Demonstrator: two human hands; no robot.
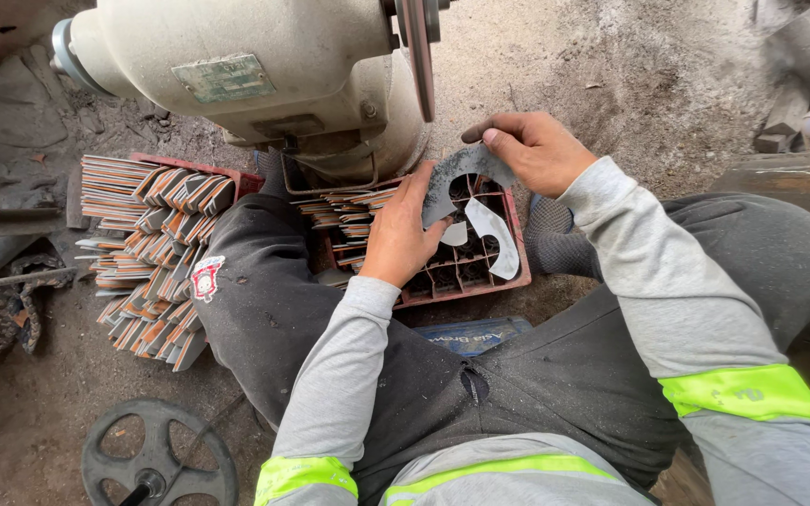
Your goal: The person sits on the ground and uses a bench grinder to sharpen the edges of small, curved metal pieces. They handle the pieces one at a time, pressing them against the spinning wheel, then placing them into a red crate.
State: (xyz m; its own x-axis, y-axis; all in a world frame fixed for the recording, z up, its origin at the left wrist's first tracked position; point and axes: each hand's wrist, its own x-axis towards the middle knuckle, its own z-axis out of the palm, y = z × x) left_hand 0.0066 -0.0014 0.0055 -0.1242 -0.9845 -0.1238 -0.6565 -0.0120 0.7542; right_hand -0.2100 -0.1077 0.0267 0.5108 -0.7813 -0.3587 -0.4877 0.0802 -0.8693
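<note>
holding one curved blade [469,169] between both hands: left hand [403,234] grips its lower end, right hand [534,148] pinches the upper. blade arcs below the wheel [418,56], right hand nearer it.

Grey curved blade [469,169] — red crate [516,225] — neon-yellow-banded grey sleeves [742,392].

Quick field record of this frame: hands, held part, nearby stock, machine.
left hand: grips the lower left edge of the curved metal blade
right hand: pinches the blade's top end
blade: grey, sickle-shaped, held over the red crate
crate: divided into cells, a few flat pieces stacked at its left side
stacked blanks: many, leaning in rows, left of the person's knee
grinder: cream motor housing, thin wheel above the hands
floor: dirt, black handwheel lying lower left
</note>
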